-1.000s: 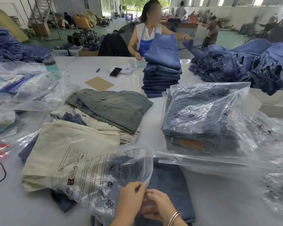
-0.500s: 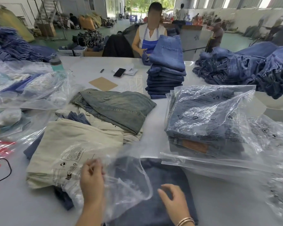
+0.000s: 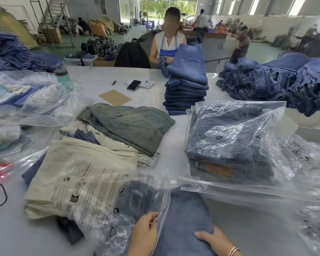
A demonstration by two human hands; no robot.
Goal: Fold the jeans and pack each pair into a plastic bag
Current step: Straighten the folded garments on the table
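Mid-task: bagged jeans stack [image 3: 229,145] done at right; left hand [image 3: 144,231] pinches plastic bag [image 3: 107,196] edge, right hand [image 3: 212,241] flat, fingers straight, on folded dark jeans [image 3: 183,215], not yet bagged; unbagged jeans pile [image 3: 129,124] remains

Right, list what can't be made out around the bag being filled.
- Head view: the near end of the folded jeans is cut off by the bottom edge.
- Printed text on the plastic bag: too small to read.
- Left hand pinches the bag's edge; fingertips hidden behind plastic.
- Right hand: wrist cut off below.
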